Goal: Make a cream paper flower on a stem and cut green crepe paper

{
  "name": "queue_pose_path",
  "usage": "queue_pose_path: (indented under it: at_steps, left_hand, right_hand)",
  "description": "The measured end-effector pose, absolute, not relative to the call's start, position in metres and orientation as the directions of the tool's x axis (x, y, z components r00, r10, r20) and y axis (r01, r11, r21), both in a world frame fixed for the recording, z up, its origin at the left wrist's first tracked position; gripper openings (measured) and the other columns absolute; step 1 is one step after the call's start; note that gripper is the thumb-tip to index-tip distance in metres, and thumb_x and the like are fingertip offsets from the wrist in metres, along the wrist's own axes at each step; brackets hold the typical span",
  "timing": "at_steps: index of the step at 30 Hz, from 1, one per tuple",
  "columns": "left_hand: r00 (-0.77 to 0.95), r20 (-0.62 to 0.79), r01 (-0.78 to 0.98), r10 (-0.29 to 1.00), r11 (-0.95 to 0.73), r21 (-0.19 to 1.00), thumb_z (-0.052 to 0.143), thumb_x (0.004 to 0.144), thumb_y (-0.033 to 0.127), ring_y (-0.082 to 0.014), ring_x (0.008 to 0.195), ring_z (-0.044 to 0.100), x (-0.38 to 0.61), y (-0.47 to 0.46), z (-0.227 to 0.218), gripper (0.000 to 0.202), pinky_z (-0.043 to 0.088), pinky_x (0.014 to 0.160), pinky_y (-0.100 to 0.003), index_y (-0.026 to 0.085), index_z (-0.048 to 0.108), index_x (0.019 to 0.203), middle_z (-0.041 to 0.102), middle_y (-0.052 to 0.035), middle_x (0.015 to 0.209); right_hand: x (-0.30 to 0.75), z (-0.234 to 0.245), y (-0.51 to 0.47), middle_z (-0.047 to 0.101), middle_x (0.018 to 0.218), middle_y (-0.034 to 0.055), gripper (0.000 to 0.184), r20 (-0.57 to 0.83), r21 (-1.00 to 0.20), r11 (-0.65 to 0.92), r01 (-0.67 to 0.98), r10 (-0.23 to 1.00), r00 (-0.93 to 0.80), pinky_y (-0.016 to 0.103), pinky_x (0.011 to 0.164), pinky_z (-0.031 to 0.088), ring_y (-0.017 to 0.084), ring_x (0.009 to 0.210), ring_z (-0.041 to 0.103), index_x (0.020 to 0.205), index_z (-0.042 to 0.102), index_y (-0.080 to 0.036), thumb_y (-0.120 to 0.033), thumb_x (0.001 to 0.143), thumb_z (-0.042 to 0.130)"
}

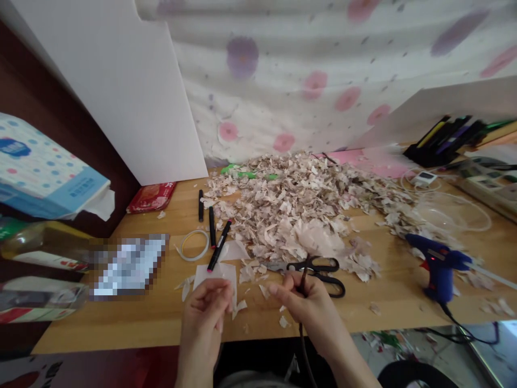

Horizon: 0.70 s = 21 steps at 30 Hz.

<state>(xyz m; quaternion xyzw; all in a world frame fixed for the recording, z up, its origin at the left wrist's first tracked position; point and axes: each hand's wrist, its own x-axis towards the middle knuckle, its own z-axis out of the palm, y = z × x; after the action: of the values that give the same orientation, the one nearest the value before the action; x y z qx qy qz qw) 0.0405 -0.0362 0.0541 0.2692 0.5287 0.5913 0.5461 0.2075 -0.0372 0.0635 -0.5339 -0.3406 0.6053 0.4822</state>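
Observation:
My left hand (208, 307) is at the table's front edge, fingers curled in a pinch on a piece of white paper (218, 276) that lies beneath it. My right hand (301, 302) is beside it, closed round a thin dark stick (303, 280) whose tip points up into a pale paper flower (313, 240). A dark wire runs down from that hand past the table edge. Black-handled scissors (319, 269) lie just behind my right hand.
A large heap of paper scraps (294, 205) covers the middle of the wooden table (121, 318). Markers (218, 245) and a tape ring (195, 245) lie at the left. A blue glue gun (438, 267) stands at the right, a clear bowl (454, 213) behind it. White board (121, 81) leans at the back left.

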Motion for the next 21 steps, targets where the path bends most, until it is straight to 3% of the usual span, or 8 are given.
queue_pose_path:
  at_steps: [2, 4, 6, 8, 12, 14, 17, 21]
  left_hand:
    - [-0.339, -0.153, -0.298, 0.928, 0.048, 0.954, 0.095, 0.049, 0.037, -0.0113, 0.060, 0.059, 0.038, -0.035, 0.054, 0.032, 0.050, 0.058, -0.019, 0.019, 0.070, 0.058, 0.062, 0.0016, 0.060]
    - [-0.340, -0.066, -0.230, 0.938, -0.015, 0.973, 0.094, 0.049, 0.040, -0.0147, 0.070, 0.059, 0.045, -0.038, 0.054, 0.037, 0.051, 0.068, -0.023, 0.018, 0.064, 0.049, 0.061, -0.0001, 0.068]
    - [-0.300, -0.058, -0.190, 0.952, 0.000, 0.982, 0.087, 0.061, 0.048, -0.0169, 0.072, 0.059, 0.056, -0.042, 0.054, 0.038, 0.051, 0.070, -0.025, 0.019, 0.064, 0.052, 0.062, -0.0014, 0.070]
    - [-0.236, -0.096, -0.161, 0.967, 0.058, 0.985, 0.077, 0.073, 0.054, -0.0197, 0.078, 0.062, 0.068, -0.045, 0.055, 0.036, 0.051, 0.073, -0.026, 0.020, 0.070, 0.064, 0.067, -0.0036, 0.076]
    - [-0.125, -0.094, -0.135, 0.988, 0.077, 0.988, 0.070, 0.082, 0.050, -0.0250, 0.107, 0.064, 0.087, -0.041, 0.063, 0.030, 0.049, 0.092, -0.029, 0.021, 0.076, 0.088, 0.074, -0.0087, 0.105]
    - [-0.113, -0.100, -0.153, 0.989, 0.082, 0.985, 0.069, 0.084, 0.049, -0.0251, 0.109, 0.065, 0.091, -0.033, 0.069, 0.031, 0.048, 0.095, -0.030, 0.021, 0.076, 0.092, 0.074, -0.0096, 0.109]
    - [-0.112, -0.103, -0.169, 0.988, 0.083, 0.982, 0.073, 0.081, 0.048, -0.0234, 0.100, 0.068, 0.092, -0.020, 0.078, 0.030, 0.053, 0.088, -0.030, 0.020, 0.073, 0.092, 0.074, -0.0088, 0.103]
    - [-0.083, -0.111, -0.080, 0.990, 0.104, 0.991, 0.077, 0.075, 0.049, -0.0213, 0.084, 0.066, 0.088, -0.009, 0.087, 0.033, 0.057, 0.068, -0.027, 0.018, 0.069, 0.082, 0.069, -0.0068, 0.087]
  right_hand:
    - [0.208, 0.061, -0.035, 0.028, 0.051, -0.0114, 0.051, -0.278, -0.944, -0.266, -0.194, 0.960, 0.037, 0.022, 0.045, 0.017, 0.007, 0.048, 0.019, 0.062, 0.046, -0.021, -0.058, 0.068, 0.080]
    - [0.207, 0.062, -0.033, 0.028, 0.057, -0.0118, 0.048, -0.227, -0.956, -0.222, -0.190, 0.974, 0.002, 0.021, 0.047, 0.021, 0.008, 0.051, 0.023, 0.081, 0.054, -0.020, -0.057, 0.065, 0.083]
    - [0.205, 0.063, -0.032, 0.032, 0.063, -0.0102, 0.057, -0.202, -0.951, -0.209, -0.228, 0.978, -0.055, 0.021, 0.049, 0.025, 0.009, 0.054, 0.028, 0.104, 0.058, -0.020, -0.060, 0.069, 0.079]
    - [0.203, 0.063, -0.033, 0.034, 0.065, -0.0086, 0.061, -0.222, -0.926, -0.242, -0.289, 0.970, -0.100, 0.022, 0.050, 0.026, 0.010, 0.055, 0.030, 0.115, 0.058, -0.021, -0.067, 0.077, 0.068]
    - [0.200, 0.059, -0.036, 0.032, 0.062, -0.0082, 0.058, -0.264, -0.894, -0.279, -0.351, 0.960, -0.092, 0.022, 0.050, 0.024, 0.010, 0.055, 0.028, 0.096, 0.063, -0.020, -0.074, 0.076, 0.065]
    - [0.200, 0.059, -0.037, 0.035, 0.065, -0.0069, 0.054, -0.230, -0.911, -0.236, -0.337, 0.971, -0.058, 0.022, 0.051, 0.026, 0.010, 0.057, 0.030, 0.088, 0.061, -0.020, -0.073, 0.076, 0.066]
    - [0.201, 0.065, -0.038, 0.040, 0.068, -0.0050, 0.050, -0.173, -0.929, -0.193, -0.316, 0.981, -0.089, 0.023, 0.052, 0.027, 0.011, 0.059, 0.032, 0.083, 0.059, -0.019, -0.070, 0.082, 0.064]
    - [0.202, 0.076, -0.043, 0.035, 0.062, -0.0068, 0.050, -0.152, -0.905, -0.231, -0.357, 0.960, -0.234, 0.023, 0.050, 0.024, 0.009, 0.054, 0.026, 0.071, 0.049, -0.020, -0.066, 0.087, 0.060]
